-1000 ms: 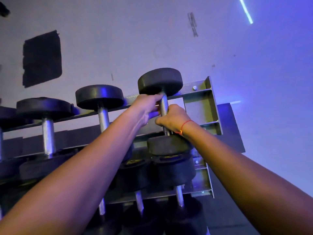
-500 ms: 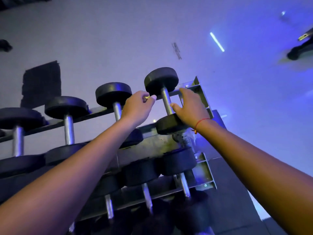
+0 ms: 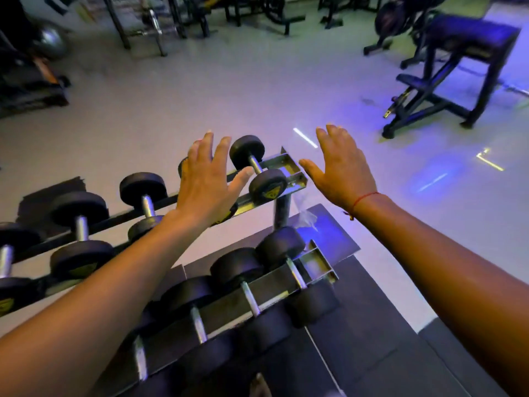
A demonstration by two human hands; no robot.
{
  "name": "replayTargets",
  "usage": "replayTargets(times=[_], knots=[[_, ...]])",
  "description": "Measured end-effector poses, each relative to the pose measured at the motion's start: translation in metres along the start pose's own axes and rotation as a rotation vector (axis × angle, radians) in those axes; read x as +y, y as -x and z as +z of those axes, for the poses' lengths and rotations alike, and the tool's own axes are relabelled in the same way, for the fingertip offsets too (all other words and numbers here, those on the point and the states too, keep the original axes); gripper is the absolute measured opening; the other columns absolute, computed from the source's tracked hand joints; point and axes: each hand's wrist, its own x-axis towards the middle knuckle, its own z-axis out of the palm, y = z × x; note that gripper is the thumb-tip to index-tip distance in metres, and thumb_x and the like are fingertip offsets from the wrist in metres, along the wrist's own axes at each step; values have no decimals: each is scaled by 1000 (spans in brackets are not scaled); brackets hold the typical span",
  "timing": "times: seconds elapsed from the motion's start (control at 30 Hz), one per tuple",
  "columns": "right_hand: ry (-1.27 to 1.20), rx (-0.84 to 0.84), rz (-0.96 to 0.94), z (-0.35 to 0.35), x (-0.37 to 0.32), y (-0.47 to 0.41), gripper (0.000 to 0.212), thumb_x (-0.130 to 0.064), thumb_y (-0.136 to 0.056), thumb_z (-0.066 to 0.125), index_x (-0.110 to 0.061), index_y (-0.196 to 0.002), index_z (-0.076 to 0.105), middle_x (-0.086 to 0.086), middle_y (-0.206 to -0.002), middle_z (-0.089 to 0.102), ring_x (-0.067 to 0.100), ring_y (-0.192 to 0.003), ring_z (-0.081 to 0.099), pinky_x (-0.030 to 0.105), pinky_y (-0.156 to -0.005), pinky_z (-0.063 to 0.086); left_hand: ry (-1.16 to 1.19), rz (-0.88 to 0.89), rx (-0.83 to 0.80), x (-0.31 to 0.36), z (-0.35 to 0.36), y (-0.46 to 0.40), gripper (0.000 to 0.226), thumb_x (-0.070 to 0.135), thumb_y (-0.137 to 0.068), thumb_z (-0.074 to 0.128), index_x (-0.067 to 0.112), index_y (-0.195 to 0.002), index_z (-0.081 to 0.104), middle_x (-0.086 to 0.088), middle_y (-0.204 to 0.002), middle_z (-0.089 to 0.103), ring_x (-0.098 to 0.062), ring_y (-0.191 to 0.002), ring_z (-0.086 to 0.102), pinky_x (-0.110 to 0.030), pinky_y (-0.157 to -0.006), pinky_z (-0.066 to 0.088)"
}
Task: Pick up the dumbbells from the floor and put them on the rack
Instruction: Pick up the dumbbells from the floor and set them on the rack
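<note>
The end dumbbell [image 3: 257, 170] lies across the top rails of the rack [image 3: 289, 167], at its right end, with more dumbbells in a row to its left and a second row on the tier below. Both hands hover above the rack with fingers spread, holding nothing: the left hand [image 3: 206, 181] just left of that dumbbell, the right hand [image 3: 340, 167] just past the rack's end, over the pale floor [image 3: 200, 104].

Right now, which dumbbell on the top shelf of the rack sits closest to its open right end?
The small black round-headed dumbbell between the two hands, beside the rack's metal end bracket; the other top-shelf dumbbells sit further left.
</note>
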Motion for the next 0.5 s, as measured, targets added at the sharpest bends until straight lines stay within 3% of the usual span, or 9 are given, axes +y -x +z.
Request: replayTargets(times=[0.23, 0.5], knots=[[24, 143, -1, -93, -4, 122, 71, -54, -93, 45, -11, -148, 28, 13, -154, 27, 31, -144, 20, 45, -114, 26, 17, 98, 111, 67, -75, 107, 71, 63, -93, 38, 24, -151, 24, -10, -160, 16, -31, -146, 14, -50, -114, 21], [101, 134, 126, -193, 0, 334, 72, -55, -92, 45, -13, -148, 28, 11, -154, 27, 29, -144, 21, 45, -110, 32, 81, 261, 17, 163, -113, 265, 74, 62, -92, 41, 19, -150, 28, -14, -158, 21, -34, -145, 18, -51, -114, 21]])
